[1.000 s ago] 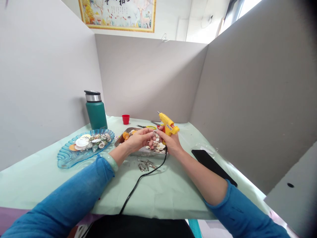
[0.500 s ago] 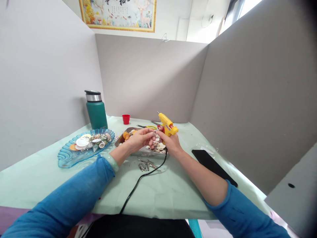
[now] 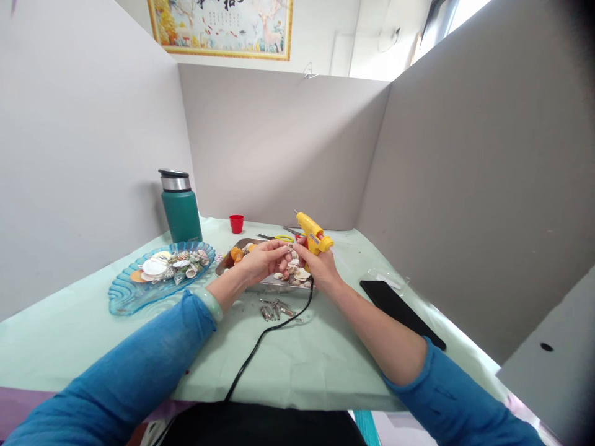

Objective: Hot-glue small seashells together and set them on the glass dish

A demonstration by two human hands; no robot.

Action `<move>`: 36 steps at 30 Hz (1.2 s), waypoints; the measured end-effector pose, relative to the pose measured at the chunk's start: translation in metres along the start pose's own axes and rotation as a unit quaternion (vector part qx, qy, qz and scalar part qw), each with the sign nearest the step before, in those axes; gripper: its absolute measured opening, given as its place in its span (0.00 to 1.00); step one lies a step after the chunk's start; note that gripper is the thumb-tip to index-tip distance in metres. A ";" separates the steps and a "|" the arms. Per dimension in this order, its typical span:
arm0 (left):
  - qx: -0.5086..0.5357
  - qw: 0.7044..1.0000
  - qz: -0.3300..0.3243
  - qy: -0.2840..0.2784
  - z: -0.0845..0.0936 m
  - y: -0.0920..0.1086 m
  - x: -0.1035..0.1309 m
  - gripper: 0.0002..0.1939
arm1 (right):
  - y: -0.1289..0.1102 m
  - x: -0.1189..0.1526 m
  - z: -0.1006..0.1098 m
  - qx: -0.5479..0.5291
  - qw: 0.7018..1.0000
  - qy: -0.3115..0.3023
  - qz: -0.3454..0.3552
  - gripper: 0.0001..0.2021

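My right hand is closed on a yellow hot glue gun, whose nozzle points up and away to the left. Its black cord runs down over the table's front edge. Fingers of my left hand pinch a small shell; my right thumb and fingertips meet it too. Both hands are above a metal tray of mixed shells, which they partly hide. Just in front of the tray lies a small pile of metal clips.
At left, a blue glass dish holds shells, with a green bottle behind it. A red cup and yellow-handled scissors are farther back. A black flat object lies at right. Grey panels enclose the table.
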State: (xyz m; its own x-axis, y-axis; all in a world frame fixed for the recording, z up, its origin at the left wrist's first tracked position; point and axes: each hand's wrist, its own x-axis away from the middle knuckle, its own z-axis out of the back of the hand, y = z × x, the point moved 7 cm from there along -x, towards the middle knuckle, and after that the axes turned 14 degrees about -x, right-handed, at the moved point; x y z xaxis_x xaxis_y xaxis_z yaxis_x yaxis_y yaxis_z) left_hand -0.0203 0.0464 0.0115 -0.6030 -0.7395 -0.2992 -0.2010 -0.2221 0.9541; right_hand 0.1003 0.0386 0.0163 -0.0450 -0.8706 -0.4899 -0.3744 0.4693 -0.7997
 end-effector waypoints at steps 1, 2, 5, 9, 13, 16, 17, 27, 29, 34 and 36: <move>0.014 1.000 0.004 0.001 0.001 -0.001 0.000 0.08 | 0.000 0.000 0.001 -0.014 1.000 0.010 -0.009 0.13; 0.026 1.000 0.009 0.004 0.001 -0.001 -0.001 0.08 | 0.001 0.000 0.002 -0.028 0.999 0.022 -0.017 0.13; 0.054 0.998 0.020 0.009 0.003 -0.003 -0.001 0.06 | 0.002 0.001 0.004 -0.057 0.997 0.041 -0.033 0.15; 0.070 0.997 0.022 -0.001 0.000 -0.002 0.000 0.06 | 0.003 0.001 0.003 -0.047 0.998 0.015 -0.033 0.14; 0.073 0.997 0.033 0.016 0.002 -0.003 0.001 0.05 | 0.003 0.001 0.001 -0.008 1.000 -0.019 -0.021 0.14; 0.063 0.997 0.040 0.014 0.002 -0.004 0.001 0.06 | 0.002 0.002 -0.003 0.012 0.999 -0.039 -0.015 0.15; 0.060 0.997 0.041 0.012 0.002 -0.004 0.000 0.06 | 0.001 0.002 -0.003 0.016 0.999 -0.038 -0.015 0.15; 0.056 0.998 0.033 0.020 0.002 -0.004 0.000 0.06 | 0.004 0.000 0.005 0.072 0.997 0.012 0.005 0.11; 0.056 0.998 0.029 0.019 0.002 -0.004 0.000 0.06 | 0.003 0.001 0.005 0.082 0.996 0.019 0.002 0.10; 0.052 0.998 0.026 0.024 0.002 -0.003 0.001 0.07 | -0.006 0.003 0.001 0.120 0.992 0.022 0.016 0.09; 0.049 0.998 0.027 0.035 0.003 -0.003 0.001 0.08 | -0.007 0.003 0.000 0.129 0.991 0.023 0.022 0.08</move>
State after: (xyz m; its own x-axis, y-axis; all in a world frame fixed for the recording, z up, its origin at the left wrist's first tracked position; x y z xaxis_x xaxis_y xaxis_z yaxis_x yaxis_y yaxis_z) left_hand -0.0226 0.0486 0.0084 -0.5608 -0.7916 -0.2426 -0.2470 -0.1198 0.9616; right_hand 0.1032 0.0325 0.0203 -0.1012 -0.8519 -0.5139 -0.1219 0.5232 -0.8434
